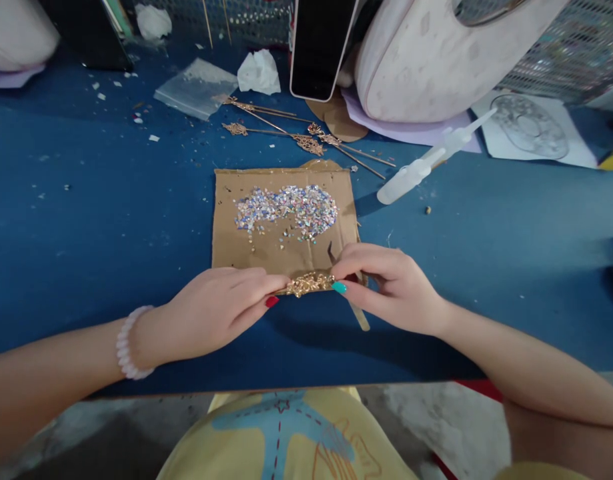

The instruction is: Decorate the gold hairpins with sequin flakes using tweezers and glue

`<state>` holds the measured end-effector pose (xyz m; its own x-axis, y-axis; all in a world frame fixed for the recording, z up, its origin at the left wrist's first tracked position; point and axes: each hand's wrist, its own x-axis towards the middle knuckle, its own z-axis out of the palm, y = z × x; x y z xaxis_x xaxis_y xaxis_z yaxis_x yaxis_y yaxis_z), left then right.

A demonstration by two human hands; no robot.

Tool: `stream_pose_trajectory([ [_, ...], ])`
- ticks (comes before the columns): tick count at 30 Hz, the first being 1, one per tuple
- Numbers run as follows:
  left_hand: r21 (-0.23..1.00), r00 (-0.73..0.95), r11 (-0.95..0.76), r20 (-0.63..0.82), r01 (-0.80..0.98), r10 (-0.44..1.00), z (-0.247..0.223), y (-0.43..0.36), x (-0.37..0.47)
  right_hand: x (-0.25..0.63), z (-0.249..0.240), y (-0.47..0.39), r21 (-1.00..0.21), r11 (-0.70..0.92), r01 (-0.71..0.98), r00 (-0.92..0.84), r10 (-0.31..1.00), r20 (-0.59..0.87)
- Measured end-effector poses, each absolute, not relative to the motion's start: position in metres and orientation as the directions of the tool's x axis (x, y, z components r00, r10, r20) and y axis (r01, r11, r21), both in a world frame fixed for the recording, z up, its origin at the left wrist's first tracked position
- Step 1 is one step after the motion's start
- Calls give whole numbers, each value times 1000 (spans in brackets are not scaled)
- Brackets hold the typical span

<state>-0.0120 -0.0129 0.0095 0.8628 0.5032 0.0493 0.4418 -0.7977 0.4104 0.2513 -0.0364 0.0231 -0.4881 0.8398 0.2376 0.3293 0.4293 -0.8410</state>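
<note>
Ornament (309, 285), gold-coloured, lies in the head view between the two hands, just over the near edge of the cardboard (231, 250). The left hand (206, 307) closes thumb and forefinger on its left end, where a thin stem seems to run in under the fingers. The right hand (396, 288) pinches its right end between thumb and forefinger, the thumb's teal nail right against it. Tweezers (359, 315) slant through the right hand, tip pointing away beyond the forefinger. Past the fingers, coloured chips (313, 203) lie spread on the cardboard.

How far the stem goes is hidden by the left hand, as are most of that hand's fingertips. The right fingers cover the middle of the tweezers. Fine detail on the ornament is too small to make out. The phone (320, 50) is cut off at the top, both forearms at the sides.
</note>
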Motion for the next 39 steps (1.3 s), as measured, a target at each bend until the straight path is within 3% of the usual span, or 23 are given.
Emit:
stream_pose_trajectory([
  [14, 386, 880, -859, 197, 336, 433, 3, -14, -17, 256, 23, -40, -938, 329, 111, -382, 885, 266],
  [24, 347, 878, -876, 223, 334, 423, 3, -16, -18, 259, 27, -38, -965, -47, -258, -439, 895, 74],
  [28, 361, 873, -871, 229, 334, 430, 4, -16, -17, 257, 22, -35, -962, 77, -261, -465, 863, 196],
  [35, 436, 869, -816, 136, 379, 476, 2, -15, -19, 259, 22, -39, -961, 209, -182, -458, 847, 271],
  [39, 436, 867, -808, 112, 396, 486, 3, -16, -19, 260, 31, -43, -934, 356, -19, -500, 806, 317],
])
